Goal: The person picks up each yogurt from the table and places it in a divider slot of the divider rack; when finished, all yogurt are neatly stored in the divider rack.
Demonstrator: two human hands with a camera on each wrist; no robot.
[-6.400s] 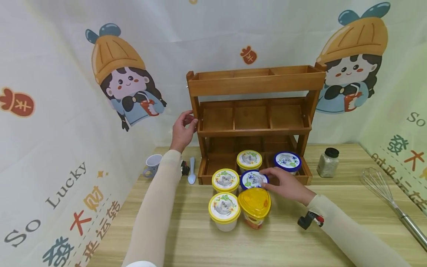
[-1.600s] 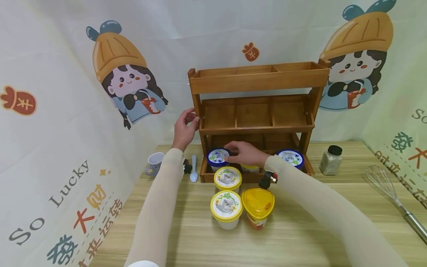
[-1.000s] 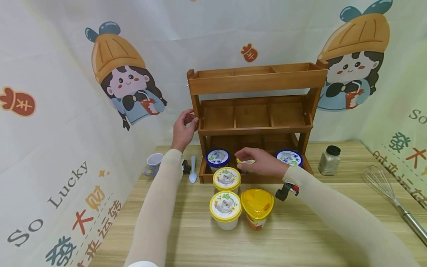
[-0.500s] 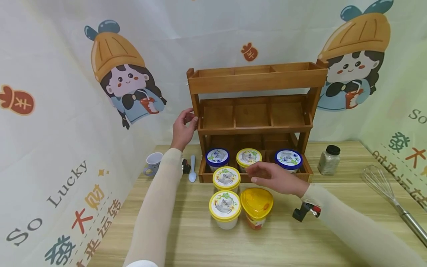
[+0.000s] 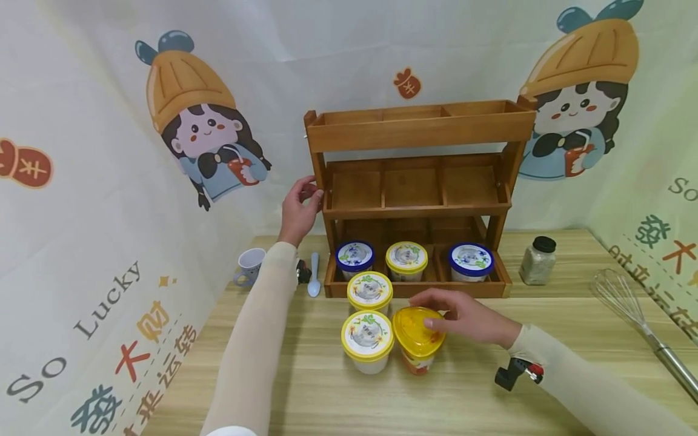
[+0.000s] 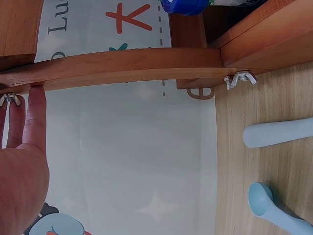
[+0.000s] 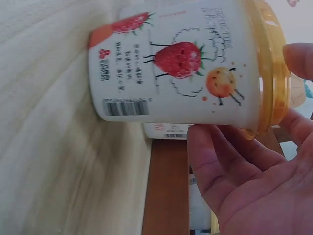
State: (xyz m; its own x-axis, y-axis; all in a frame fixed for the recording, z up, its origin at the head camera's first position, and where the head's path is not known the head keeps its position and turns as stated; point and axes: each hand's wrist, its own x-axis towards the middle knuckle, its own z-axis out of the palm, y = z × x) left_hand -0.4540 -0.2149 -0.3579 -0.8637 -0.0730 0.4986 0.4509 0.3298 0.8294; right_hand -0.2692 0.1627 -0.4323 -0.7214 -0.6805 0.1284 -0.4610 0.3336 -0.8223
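Surface (image 5: 305, 399) of pale wood carries a brown three-tier rack (image 5: 417, 136). A whisk (image 5: 647, 336) lies at the far right. The left hand (image 5: 299, 212), fingers loosely extended, touches the rack's left post. The right hand (image 5: 466, 316) has its fingers parted around the yellow lid of a strawberry cup (image 5: 415, 338) standing in front of the rack; whether they grip it cannot be told. To its left stand two yellow-lidded tubs (image 5: 368, 336); three more tubs (image 5: 406, 260) sit in the bottom tier. A jar (image 5: 537, 264) stands right of the rack, a spoon (image 5: 314, 280) left.
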